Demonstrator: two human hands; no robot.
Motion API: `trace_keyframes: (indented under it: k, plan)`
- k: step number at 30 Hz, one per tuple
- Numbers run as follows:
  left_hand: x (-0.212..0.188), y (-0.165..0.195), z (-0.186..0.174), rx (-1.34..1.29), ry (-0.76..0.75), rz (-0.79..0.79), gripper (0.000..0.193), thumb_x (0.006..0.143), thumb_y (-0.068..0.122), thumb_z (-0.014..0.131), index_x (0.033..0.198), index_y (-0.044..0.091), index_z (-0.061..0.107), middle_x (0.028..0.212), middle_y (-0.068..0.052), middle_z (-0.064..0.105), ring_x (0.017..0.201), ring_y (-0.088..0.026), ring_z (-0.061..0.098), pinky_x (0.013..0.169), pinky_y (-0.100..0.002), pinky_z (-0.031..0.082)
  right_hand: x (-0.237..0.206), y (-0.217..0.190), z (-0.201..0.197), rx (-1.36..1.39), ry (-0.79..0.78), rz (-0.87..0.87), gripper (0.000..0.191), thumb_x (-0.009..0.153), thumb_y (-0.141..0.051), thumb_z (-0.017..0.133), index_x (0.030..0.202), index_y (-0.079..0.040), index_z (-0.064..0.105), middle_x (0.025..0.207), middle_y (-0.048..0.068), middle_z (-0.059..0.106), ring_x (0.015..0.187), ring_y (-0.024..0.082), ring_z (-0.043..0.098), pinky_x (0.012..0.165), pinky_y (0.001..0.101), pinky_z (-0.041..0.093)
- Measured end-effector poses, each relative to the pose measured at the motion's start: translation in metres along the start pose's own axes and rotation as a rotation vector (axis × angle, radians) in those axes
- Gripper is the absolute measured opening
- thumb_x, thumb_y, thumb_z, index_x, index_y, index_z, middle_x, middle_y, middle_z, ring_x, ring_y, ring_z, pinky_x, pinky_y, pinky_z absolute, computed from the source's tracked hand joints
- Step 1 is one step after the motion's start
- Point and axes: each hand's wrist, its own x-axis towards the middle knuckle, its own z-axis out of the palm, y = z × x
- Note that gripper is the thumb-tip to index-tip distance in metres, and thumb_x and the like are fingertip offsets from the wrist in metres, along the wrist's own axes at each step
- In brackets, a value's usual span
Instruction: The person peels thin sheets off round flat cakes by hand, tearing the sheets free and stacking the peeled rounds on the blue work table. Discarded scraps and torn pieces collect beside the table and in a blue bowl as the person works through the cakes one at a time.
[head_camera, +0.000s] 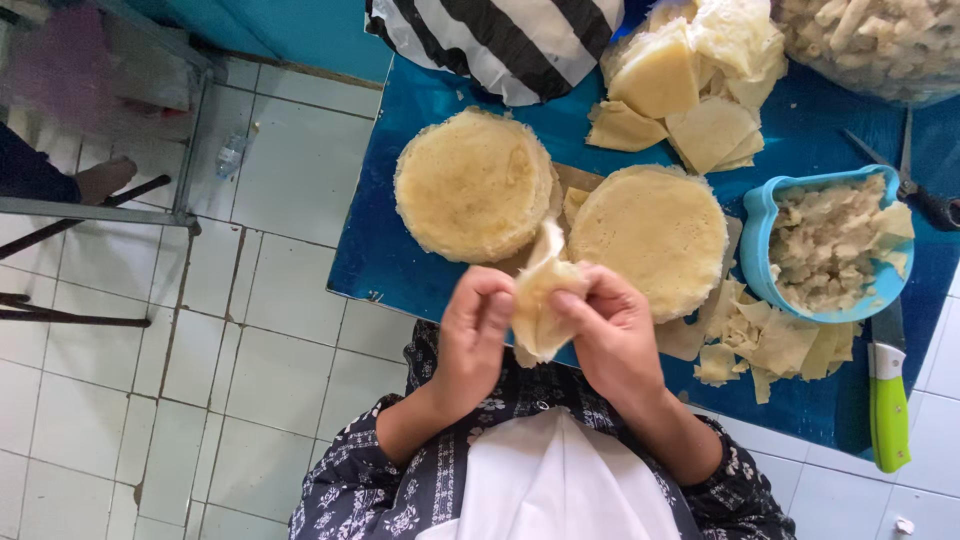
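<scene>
Both hands raised above the near edge of the blue desk (400, 260): left hand (470, 335) and right hand (612, 335) each have fingers closed on a pale, thin wrapper sheet (540, 300), pinched between them and folded. Just beyond on the desk sit two round stacks of wrappers (473, 185), side by side. To the right, a blue bowl of chopped filling (828, 245), wrapper scraps (760, 345) near it, and a green-handled knife (888, 400) at the desk edge.
</scene>
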Motion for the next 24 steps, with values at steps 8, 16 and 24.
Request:
trace_keyframes:
  k: [8,16,24]
  plan:
    - [0.017,0.000,-0.042,-1.027,0.179,-0.393,0.026,0.115,0.021,0.041,0.128,0.003,0.055,0.127,-0.014,0.068,0.114,-0.025,0.068,0.098,-0.041,0.055,-0.013,-0.027,-0.012,0.443,0.119,0.104,0.034,0.102,-0.008,0.055,0.136,0.000,0.057,0.135,0.015,0.066,0.127,0.025,0.062,0.109,0.0422,0.047]
    - [0.024,-0.003,-0.064,-1.033,0.300,-0.451,0.036,0.113,0.023,0.039,0.139,0.002,0.051,0.136,-0.012,0.064,0.121,-0.023,0.068,0.105,-0.043,0.055,-0.046,-0.052,-0.063,0.483,0.166,-0.109,0.012,0.116,-0.010,0.055,0.125,-0.002,0.054,0.135,0.014,0.066,0.134,0.025,0.062,0.121,0.0464,0.046]
    - [0.032,0.012,-0.104,-0.854,0.400,-0.145,0.033,0.118,0.025,0.045,0.139,0.000,0.052,0.133,-0.016,0.065,0.120,-0.025,0.067,0.102,-0.041,0.056,-0.037,-0.129,-0.046,-1.031,0.533,-0.615,0.014,0.107,-0.005,0.063,0.120,0.000,0.065,0.113,0.016,0.071,0.102,0.026,0.069,0.094,0.0411,0.057]
